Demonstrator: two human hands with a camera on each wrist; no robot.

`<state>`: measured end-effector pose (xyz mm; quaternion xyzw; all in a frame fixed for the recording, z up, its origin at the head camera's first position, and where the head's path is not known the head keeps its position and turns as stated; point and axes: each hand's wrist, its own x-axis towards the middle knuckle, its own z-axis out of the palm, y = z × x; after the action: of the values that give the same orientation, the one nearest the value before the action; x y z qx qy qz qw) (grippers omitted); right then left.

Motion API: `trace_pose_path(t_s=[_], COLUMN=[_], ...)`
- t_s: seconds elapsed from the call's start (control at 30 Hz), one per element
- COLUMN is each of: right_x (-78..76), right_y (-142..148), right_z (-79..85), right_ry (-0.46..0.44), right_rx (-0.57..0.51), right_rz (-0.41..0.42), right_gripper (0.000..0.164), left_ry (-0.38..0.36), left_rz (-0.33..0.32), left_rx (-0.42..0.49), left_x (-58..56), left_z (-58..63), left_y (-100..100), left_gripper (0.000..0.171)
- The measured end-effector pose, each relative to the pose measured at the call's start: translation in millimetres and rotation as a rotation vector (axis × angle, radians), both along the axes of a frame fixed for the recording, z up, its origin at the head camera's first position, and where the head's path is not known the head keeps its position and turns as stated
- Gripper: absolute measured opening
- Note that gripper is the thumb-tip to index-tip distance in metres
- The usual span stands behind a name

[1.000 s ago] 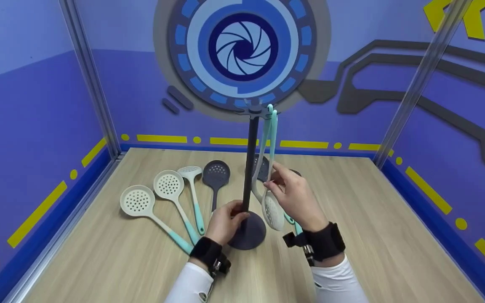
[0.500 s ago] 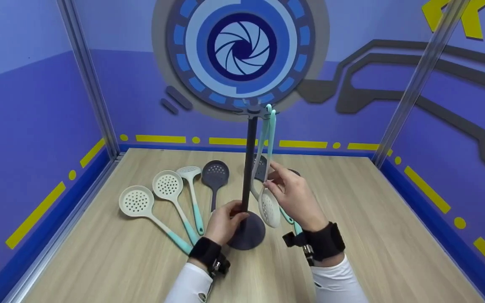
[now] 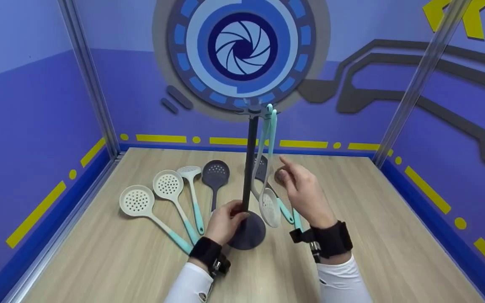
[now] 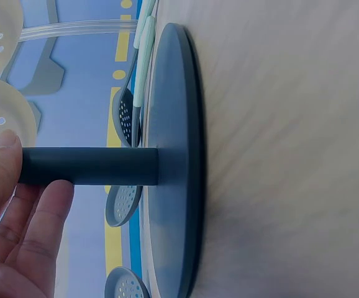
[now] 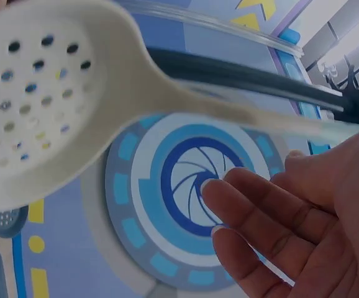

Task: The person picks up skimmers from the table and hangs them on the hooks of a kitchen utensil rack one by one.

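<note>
In the head view my left hand [image 3: 225,221] holds the black pole [image 3: 249,168] of a utensil stand low down, just above its round base [image 3: 253,235]. The left wrist view shows the thumb and fingers on either side of that pole. From the right side of the rack top [image 3: 254,110] hang two cream utensils with teal handles. The nearer is a perforated skimmer [image 3: 270,208], its head also large in the right wrist view. My right hand [image 3: 305,191] is just right of it, fingers loosely bent and nothing between them. The farther utensil's head is mostly hidden.
Left of the stand lie cream skimmers [image 3: 137,201] [image 3: 168,185], a small cream perforated ladle [image 3: 190,171] and a dark skimmer [image 3: 216,172]. A dark slotted turner [image 3: 261,168] lies behind the pole. Another dark-headed utensil [image 3: 279,176] is partly covered by my right hand.
My right hand has let go of the hanging skimmer's stem and moved to the right. The skimmer has swung slightly and hangs free. My left hand stays on the pole.
</note>
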<state>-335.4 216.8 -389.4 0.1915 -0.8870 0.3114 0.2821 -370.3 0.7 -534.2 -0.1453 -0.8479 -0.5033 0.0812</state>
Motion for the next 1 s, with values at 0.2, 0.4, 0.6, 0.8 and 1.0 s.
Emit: trace_pose_path(t_s=[0.2,0.4,0.6,0.8,1.0], right_x=[-9.8,-27.0,-48.7,-67.3,-81.6], right_y=[15,28,50,76,91], right_z=[-5.1,-24.2,-63.9,-99.8,-122.1], right_ry=[-0.009,-0.038,-0.088,-0.298,-0.520], right_rx=[-0.010,0.003,0.125,0.237,0.285], right_rz=[-0.053,-0.087,-0.119,-0.125,-0.094], right_gripper=[0.042,0.038,0.035,0.041,0.053], left_ry=[-0.026,-0.014,0.004,0.034,0.018], left_rz=[-0.008,-0.003,0.002,0.009,0.003], left_rx=[0.014,0.012,0.001,-0.016,-0.009], left_x=[0.1,0.5,0.2,-0.8,-1.1], left_z=[0.9,1.0,-0.6,-0.7,-1.4], left_y=[0,0,0,1,0], left_gripper=[0.022,0.022,0.022,0.025,0.025])
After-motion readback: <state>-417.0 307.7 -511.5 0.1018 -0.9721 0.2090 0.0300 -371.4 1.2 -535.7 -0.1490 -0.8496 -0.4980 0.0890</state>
